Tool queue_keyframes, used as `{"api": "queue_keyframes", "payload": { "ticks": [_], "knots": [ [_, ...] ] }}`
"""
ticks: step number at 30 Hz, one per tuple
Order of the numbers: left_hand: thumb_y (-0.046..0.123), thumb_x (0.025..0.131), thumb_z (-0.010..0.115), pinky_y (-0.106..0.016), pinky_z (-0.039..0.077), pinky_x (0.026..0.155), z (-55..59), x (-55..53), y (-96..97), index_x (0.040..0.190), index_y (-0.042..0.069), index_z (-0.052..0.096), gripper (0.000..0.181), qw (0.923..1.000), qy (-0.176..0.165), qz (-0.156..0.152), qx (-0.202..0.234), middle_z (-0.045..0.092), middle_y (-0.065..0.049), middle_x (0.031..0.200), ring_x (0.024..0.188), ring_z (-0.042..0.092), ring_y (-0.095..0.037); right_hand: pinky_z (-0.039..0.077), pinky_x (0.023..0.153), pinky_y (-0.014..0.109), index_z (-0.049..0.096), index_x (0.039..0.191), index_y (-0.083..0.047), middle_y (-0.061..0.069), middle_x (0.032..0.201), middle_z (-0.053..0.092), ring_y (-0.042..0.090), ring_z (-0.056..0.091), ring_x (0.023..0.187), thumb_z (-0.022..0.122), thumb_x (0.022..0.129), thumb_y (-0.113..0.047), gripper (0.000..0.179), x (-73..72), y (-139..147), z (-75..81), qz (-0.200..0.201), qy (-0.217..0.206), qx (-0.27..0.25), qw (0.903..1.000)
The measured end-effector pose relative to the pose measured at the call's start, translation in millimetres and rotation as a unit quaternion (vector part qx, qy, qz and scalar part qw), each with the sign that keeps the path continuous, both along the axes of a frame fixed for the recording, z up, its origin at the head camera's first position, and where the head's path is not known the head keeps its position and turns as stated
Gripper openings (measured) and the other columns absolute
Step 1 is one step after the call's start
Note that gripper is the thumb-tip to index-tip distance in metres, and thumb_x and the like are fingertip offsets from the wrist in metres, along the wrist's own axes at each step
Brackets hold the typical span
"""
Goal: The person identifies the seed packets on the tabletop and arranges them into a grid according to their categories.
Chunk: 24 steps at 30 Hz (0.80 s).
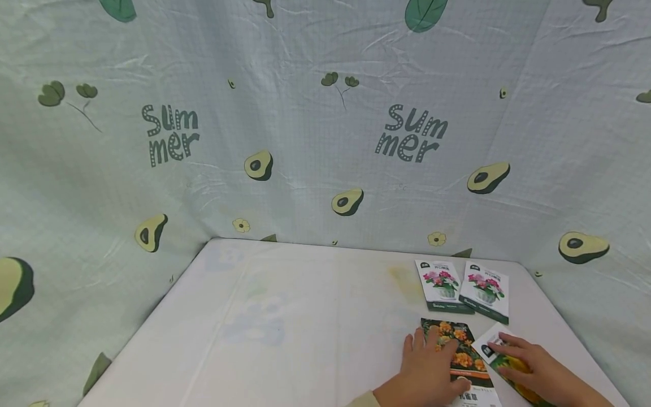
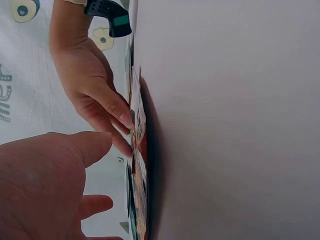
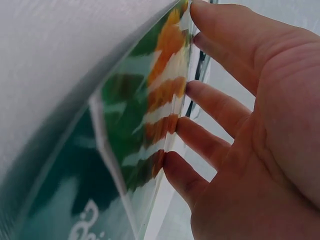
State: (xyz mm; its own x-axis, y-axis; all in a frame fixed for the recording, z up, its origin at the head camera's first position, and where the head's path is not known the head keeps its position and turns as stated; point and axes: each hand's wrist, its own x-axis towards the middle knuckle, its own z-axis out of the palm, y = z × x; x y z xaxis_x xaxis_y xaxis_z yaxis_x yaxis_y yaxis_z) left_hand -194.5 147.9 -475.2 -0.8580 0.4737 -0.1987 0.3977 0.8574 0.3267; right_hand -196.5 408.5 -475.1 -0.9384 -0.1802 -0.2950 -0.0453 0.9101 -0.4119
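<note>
My left hand [image 1: 426, 366] lies spread over a dark seed packet [image 1: 463, 360] printed with orange flowers. Its palm and fingers [image 2: 95, 150] show in the left wrist view. To the right, another seed packet [image 1: 490, 353], white at the top with a yellow-orange picture, lies at an angle beside the first. My right hand [image 1: 539, 370] touches its upper face with spread fingertips. In the right wrist view those fingers [image 3: 210, 100] are extended against the glossy packet [image 3: 125, 120], which has a dark green lower band. The hands cover parts of both packets.
Behind the hands lie two white packets, one left [image 1: 441, 285] and one right [image 1: 485, 291], with pink flowers and green bottom edges. A white-covered table [image 1: 254, 339] extends to the left. A cloth printed with avocados [image 1: 305, 113] hangs around its back and sides.
</note>
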Motion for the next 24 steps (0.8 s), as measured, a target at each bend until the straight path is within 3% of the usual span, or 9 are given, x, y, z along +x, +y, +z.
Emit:
{"api": "queue_keyframes", "payload": {
  "ticks": [11,19,24],
  "knots": [
    [0.075,0.089,0.059,-0.048,0.035,0.118,4.8,-3.1,17.9,0.147,0.053,0.042,0.064,0.9993,0.023,0.004,-0.028,0.033,0.018,0.159,0.147,0.036,-0.019,0.048,0.094,0.069,0.061,0.141,-0.008,0.040,0.148,0.043,0.063,0.046,0.128,0.072,0.093,-0.042,0.061,-3.7,2.4,-0.7,0.020,0.000,0.008,0.9998],
    [0.075,0.088,0.060,-0.042,0.038,0.114,0.3,-5.7,27.8,0.144,0.050,0.045,0.064,0.9987,0.041,-0.003,-0.031,0.035,0.013,0.158,0.141,0.039,-0.016,0.048,0.097,0.067,0.063,0.141,-0.009,0.039,0.146,0.046,0.063,0.046,0.129,0.075,0.090,-0.044,0.063,-7.3,3.6,1.7,0.019,-0.008,0.012,0.9997],
    [0.078,0.086,0.059,-0.044,0.036,0.117,-1.7,-6.3,36.0,0.144,0.052,0.043,0.065,0.9986,0.033,0.003,-0.043,0.032,0.012,0.161,0.147,0.036,-0.018,0.047,0.098,0.067,0.062,0.141,-0.008,0.040,0.146,0.045,0.064,0.044,0.130,0.076,0.088,-0.045,0.066,-8.7,2.6,3.3,0.010,-0.018,0.011,0.9997]
  ]
}}
